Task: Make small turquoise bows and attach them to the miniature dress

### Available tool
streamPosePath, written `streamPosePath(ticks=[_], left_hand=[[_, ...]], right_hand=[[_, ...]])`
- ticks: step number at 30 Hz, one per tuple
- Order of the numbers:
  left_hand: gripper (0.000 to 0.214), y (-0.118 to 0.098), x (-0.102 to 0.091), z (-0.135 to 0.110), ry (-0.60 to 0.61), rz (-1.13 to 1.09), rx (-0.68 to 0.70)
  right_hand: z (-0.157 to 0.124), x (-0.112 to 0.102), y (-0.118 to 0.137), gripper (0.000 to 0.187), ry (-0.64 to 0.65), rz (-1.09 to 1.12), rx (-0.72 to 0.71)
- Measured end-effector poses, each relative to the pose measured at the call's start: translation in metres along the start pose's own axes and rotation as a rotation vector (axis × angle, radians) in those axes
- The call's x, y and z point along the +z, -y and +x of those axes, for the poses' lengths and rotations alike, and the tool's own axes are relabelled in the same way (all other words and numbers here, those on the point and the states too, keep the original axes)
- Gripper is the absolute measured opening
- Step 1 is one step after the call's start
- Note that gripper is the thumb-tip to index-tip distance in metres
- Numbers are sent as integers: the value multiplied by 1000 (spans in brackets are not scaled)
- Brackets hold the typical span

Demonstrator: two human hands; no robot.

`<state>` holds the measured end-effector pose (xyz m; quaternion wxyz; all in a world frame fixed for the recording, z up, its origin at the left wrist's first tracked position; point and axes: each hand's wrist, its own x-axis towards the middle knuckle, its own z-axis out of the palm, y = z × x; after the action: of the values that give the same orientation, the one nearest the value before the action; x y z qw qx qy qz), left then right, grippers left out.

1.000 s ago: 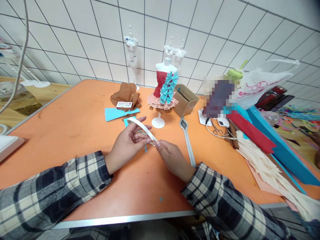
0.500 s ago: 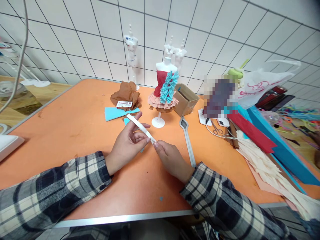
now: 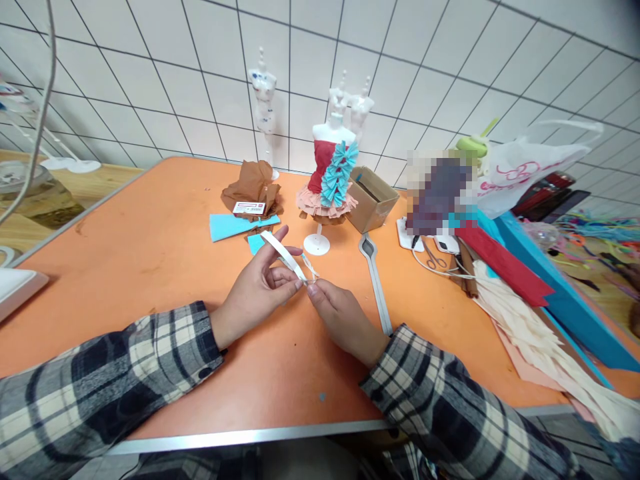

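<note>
My left hand (image 3: 255, 283) pinches a narrow white strip (image 3: 284, 253) that curves up past its fingertips. Close against it, my right hand (image 3: 345, 317) has thumb and forefinger closed on the strip's lower end. A thin, pale loop (image 3: 311, 265) rises from between the fingertips; whether it is part of the strip I cannot tell. Beyond the hands stands a small mannequin (image 3: 323, 163) in a red bodice with turquoise ruffles and a pink pleated skirt, on a white round base. Turquoise paper (image 3: 240, 228) lies behind my left hand.
Crumpled brown paper (image 3: 250, 187) carries a white label. A cardboard box (image 3: 375, 203) is behind the mannequin, and a grey metal tool (image 3: 375, 287) lies to its right. Scissors (image 3: 434, 257), cables, cream paper strips (image 3: 530, 327) and a plastic bag (image 3: 525, 173) crowd the right side.
The thin pale loop now shows above my fingertips, where it was not visible before. The white strip has tilted a little steeper. Both hands stay almost in place.
</note>
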<state>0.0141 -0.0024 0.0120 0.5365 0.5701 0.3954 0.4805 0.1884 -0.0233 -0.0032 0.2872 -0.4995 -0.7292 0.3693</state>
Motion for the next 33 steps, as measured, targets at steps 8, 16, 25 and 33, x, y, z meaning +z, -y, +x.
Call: streamPosePath(ticks=[8,16,25,33], left_hand=[[91,0,1,-1,2,-9,-9],[92,-3,2,-2,-5,-19,-11],[94,-4,5,-3,-36,-43,1],[96,-3,1,-1,-54,-42,0]], right_hand=[[2,2,-2,32,-9,51,-3],[1,4,2,33,-22,93,11],[1,5,1,33,-20,86,11],[1,0,-1,35,-11,70,53]])
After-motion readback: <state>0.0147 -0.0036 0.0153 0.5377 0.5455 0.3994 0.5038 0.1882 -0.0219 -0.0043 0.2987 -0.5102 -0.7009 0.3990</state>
